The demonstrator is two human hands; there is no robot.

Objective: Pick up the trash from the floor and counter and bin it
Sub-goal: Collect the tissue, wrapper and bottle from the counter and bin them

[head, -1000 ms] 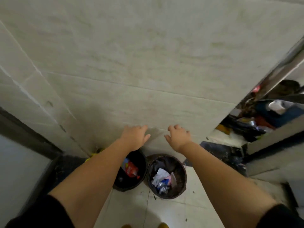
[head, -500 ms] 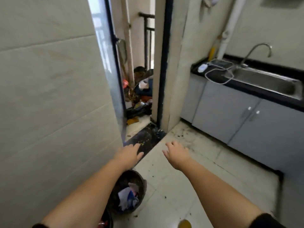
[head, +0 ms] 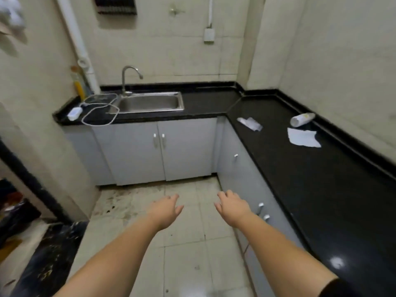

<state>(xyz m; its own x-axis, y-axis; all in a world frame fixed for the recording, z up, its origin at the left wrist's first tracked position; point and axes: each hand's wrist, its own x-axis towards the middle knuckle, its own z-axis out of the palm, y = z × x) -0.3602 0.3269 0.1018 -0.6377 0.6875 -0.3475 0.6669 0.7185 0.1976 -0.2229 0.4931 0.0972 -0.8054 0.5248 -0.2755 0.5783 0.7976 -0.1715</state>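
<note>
- Ahead of my two hands, the view has swung since a second ago: the beige tiled wall and the two dark round bins that sat just below my palms have gone out of sight.
- My left hand is spread loosely, fingers apart, holding nothing, over the pale tiled floor.
- My right hand is likewise open and empty, level with the left, just beside the grey cabinet doors on its right.
- Beyond and to the right of my right hand runs the black stone counter, which half a second ago showed only its sink end.
- On it, well beyond my right hand, lie three pieces of trash: a crumpled white wrapper near the front edge, a flat torn sheet of white paper further right, and a white plastic bottle on its side just behind the sheet.
- Far ahead of my left hand is the steel sink with a curved tap; a looped white cable and its white adapter lie left of it, as before.
- Dark specks soil the floor ahead of my left hand, by the cabinets.
</note>
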